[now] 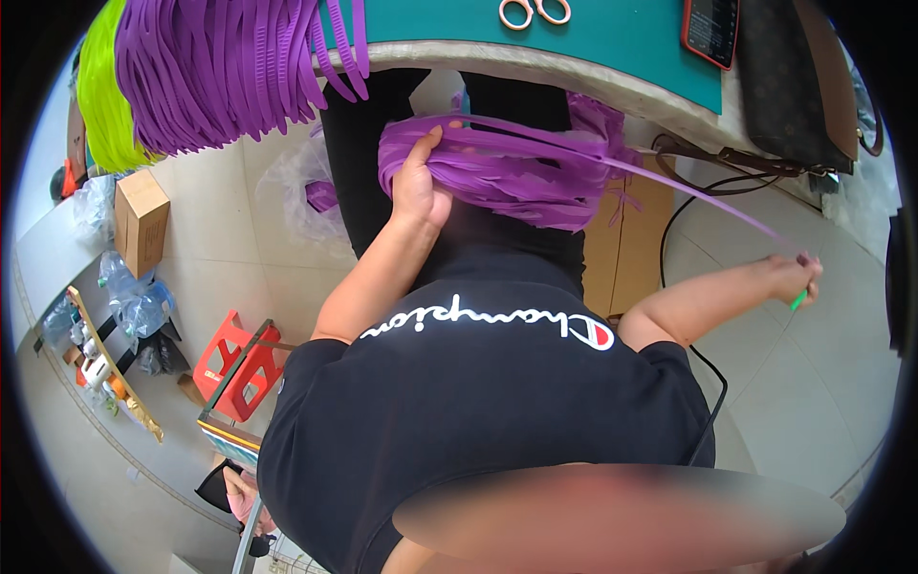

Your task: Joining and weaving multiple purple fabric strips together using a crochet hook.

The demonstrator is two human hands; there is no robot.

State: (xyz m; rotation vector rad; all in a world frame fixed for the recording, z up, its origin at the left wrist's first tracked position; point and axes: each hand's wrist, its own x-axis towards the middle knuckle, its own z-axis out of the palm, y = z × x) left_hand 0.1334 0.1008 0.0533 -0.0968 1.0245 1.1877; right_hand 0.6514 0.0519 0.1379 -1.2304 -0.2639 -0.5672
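While the left hand (421, 187) curls partly closed over the near end of a bundle of purple strips (526, 182), the right hand (798, 275) reaches well out to the side, its fingers pinched together on the end of a single purple strip (703, 194) that runs taut from the bundle. A small green piece (798, 300) pokes out below the right fist — too small to identify.

The bundle lies across the lap, between the hands and mostly to the right of the left one, against black trousers (354, 182). Ahead of both hands is the surface (574, 75) with its green mat (631, 48), on which rest scissors (534, 11) and a red-cased phone (710, 33). A brown handbag (789, 86) sits ahead of the right hand. Beyond the left hand, further left, hang purple straps (220, 77) and yellow-green ones (100, 96) — a cardboard box (142, 222) stands near them.
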